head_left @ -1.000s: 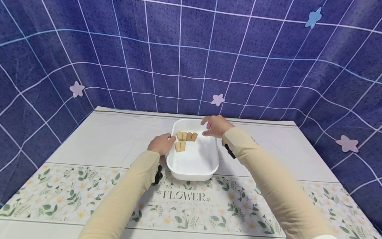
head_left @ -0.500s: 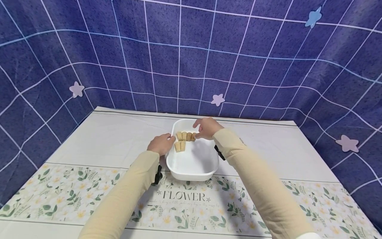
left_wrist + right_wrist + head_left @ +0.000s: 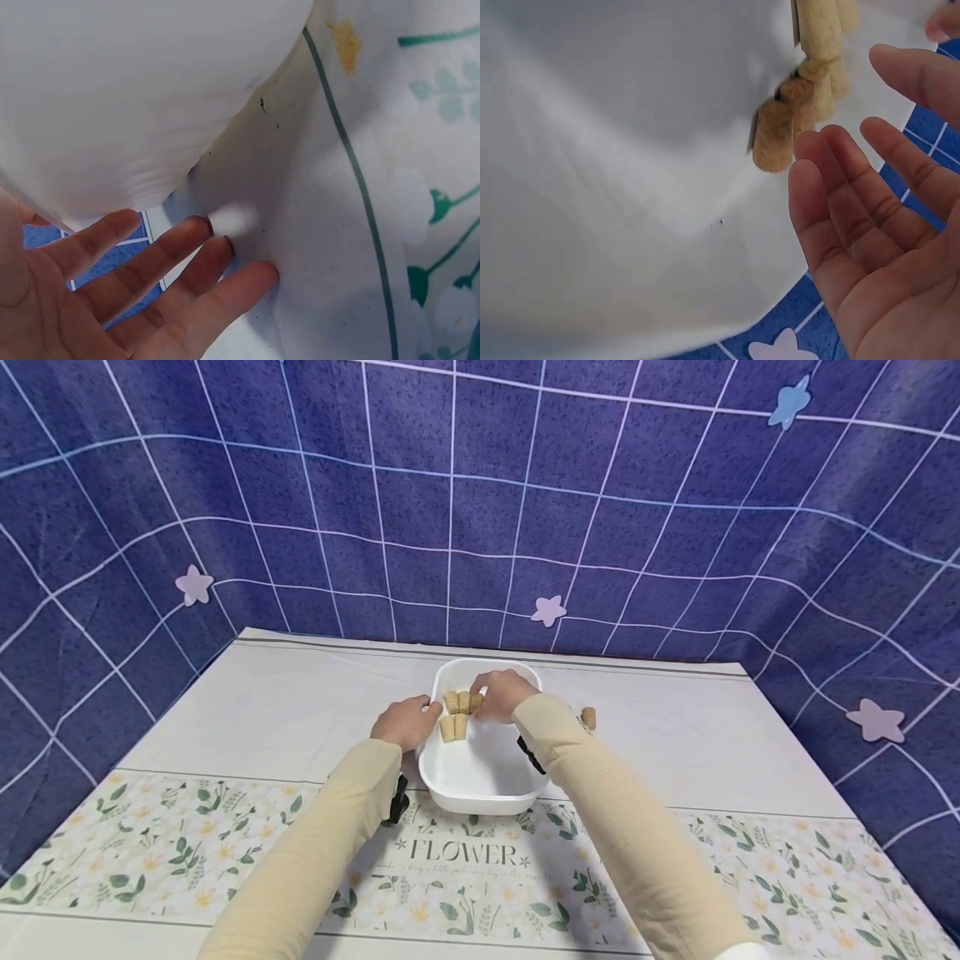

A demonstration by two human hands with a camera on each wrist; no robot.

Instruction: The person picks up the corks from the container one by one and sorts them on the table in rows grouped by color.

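A white rectangular tub [image 3: 480, 802] holds several tapered corks, some pale and some browner. Two pale corks [image 3: 453, 727] lie in the front row, and the back row [image 3: 457, 702] runs to the right under the fingers of my right hand [image 3: 504, 695]. In the right wrist view those fingers are nearly straight, beside a brown cork [image 3: 773, 136] that lies on the tub floor. My left hand [image 3: 406, 722] holds the tub's left rim, one digit over the edge and the other fingers spread along the outer wall [image 3: 135, 90].
Another brown cork [image 3: 589, 718] stands on the white tablecloth [image 3: 675, 735] right of the tub. A floral band [image 3: 225, 843] crosses the cloth in front. Behind hangs a blue curtain [image 3: 420, 502] with a line grid and star shapes.
My right hand has moved left and slightly down inside the tub, over the right end of the back cork row. The left hand and tub have stayed in place.
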